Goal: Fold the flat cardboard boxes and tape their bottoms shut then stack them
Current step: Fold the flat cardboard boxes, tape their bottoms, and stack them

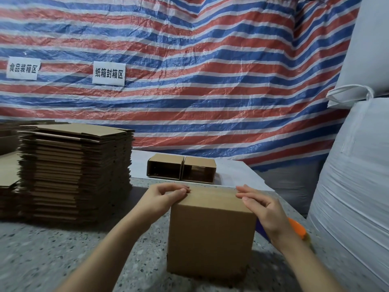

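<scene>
A folded brown cardboard box (210, 234) stands upright on the speckled table (63, 249) right in front of me, its top face closed. My left hand (166, 196) is at the box's top left edge, loosely bent fingertips touching it. My right hand (263, 207) lies against the top right edge with relaxed fingers touching the corner. Behind my right wrist an orange tape dispenser (296, 227) lies on the table, mostly hidden. A tall stack of flat cardboard boxes (77, 171) stands at the left.
Two folded boxes (182, 168) lie on their sides, open ends facing me, at the back of the table. Large white sacks (353, 165) crowd the right edge. A striped tarp (189, 60) with two paper signs hangs behind. More flat cardboard (8, 171) lies at far left.
</scene>
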### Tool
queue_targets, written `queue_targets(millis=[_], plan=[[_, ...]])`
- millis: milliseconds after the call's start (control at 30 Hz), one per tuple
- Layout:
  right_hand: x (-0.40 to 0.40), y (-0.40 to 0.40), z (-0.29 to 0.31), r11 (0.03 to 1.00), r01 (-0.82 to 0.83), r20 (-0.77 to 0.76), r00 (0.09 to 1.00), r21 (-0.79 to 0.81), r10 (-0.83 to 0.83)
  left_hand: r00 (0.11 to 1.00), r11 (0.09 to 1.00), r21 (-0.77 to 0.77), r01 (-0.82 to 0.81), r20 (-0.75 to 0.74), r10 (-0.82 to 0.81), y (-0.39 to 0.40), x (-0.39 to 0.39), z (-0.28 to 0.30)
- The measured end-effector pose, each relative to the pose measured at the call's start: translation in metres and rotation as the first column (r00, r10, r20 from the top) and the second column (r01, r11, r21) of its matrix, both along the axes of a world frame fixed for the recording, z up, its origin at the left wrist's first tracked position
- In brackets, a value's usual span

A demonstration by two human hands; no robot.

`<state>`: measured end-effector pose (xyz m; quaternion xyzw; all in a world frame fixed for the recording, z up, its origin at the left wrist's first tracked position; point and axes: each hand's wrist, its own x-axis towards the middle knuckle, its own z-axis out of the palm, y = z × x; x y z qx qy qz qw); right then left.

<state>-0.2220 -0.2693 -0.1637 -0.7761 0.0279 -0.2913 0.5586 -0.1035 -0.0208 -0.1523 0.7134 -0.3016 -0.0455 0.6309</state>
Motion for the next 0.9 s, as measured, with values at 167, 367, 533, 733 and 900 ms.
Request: queue_targets(millis=[167,367,533,733,900], plan=[[0.0,0.005,0.007,0.998,0.047,-0.015,0.999,-0.045,-0.048,0.984,0.958,0.263,-0.116,0.162,0.075,-0.001,-0.008,0.026],[0.0,0.01,0.007,0.996,0.086,-0.021,0.996,0.011,-0.085,0.793,0.794,0.529,-0.301,0.601,-0.1,-0.047,-0.036,0.053],[0.001,0.009,0.002,0.995,0.102,-0.004,0.995,0.023,-0.102,0.684,0.73,0.614,-0.301,0.672,-0.283,-0.069,-0.045,0.028],[0.009,-0.031,0.008,0.967,0.25,-0.129,0.962,0.052,-0.242,0.691,0.734,0.625,-0.266,0.654,-0.307,-0.069,-0.04,0.027],[0.012,-0.088,-0.011,0.584,0.312,-0.346,0.567,-0.749,-0.747,0.728,0.738,0.625,-0.254,0.626,-0.279,-0.07,-0.04,0.027]])
